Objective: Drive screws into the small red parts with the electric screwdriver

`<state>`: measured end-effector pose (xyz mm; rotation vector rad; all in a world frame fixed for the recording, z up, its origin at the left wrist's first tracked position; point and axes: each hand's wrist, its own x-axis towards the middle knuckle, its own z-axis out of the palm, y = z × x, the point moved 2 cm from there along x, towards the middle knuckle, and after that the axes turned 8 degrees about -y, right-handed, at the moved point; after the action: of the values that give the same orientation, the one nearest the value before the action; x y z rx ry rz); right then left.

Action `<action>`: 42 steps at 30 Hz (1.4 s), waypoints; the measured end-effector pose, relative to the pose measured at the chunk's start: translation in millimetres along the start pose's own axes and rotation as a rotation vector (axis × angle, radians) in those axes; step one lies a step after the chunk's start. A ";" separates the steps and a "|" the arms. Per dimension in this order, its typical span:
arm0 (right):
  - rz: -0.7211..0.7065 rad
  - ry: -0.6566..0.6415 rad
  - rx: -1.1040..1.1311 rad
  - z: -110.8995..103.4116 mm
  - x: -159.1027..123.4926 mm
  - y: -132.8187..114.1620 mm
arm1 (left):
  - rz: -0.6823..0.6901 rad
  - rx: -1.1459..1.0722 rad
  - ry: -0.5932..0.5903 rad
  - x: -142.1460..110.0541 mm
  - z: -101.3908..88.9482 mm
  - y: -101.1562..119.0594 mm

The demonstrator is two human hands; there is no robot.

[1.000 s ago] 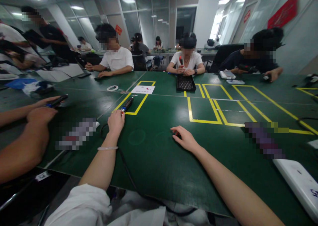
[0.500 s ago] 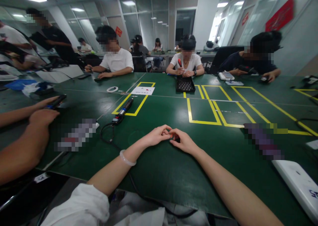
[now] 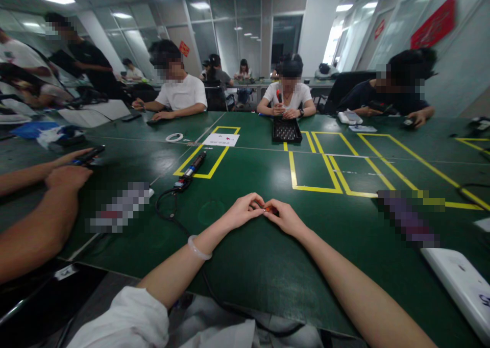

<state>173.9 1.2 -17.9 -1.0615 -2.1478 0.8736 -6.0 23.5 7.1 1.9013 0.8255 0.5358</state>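
Handwork apparently midway: small orange piece [image 3: 271,211] clamped between fingertips of left hand [image 3: 246,209] and right hand [image 3: 285,217], rightward and nearer than cabled tool [image 3: 192,170], which lies unheld; finished portion and remainder untellable.

A small part [image 3: 270,210] is held between the left grip [image 3: 244,212] and the right grip [image 3: 284,217]. Farther left on the worktop [image 3: 245,266], a corded tool [image 3: 193,168] is laid partly inside a taped rectangle [image 3: 219,162]; behind it a card [image 3: 222,140] is placed, left of a tray [image 3: 287,131].
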 end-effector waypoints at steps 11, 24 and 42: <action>0.014 -0.010 0.126 -2.4 0.4 0.2 | 0.051 0.152 0.042 -1.2 1.4 4.2; 0.074 0.022 0.192 -3.8 1.0 5.6 | 0.121 0.243 0.038 -3.9 3.0 9.0; -0.005 0.027 0.305 -0.2 2.2 10.3 | 0.100 0.246 0.089 -3.1 2.6 6.6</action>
<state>177.6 7.9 -25.1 -0.9065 -1.9166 1.1353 -4.3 17.6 11.8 2.1654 0.8907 0.6065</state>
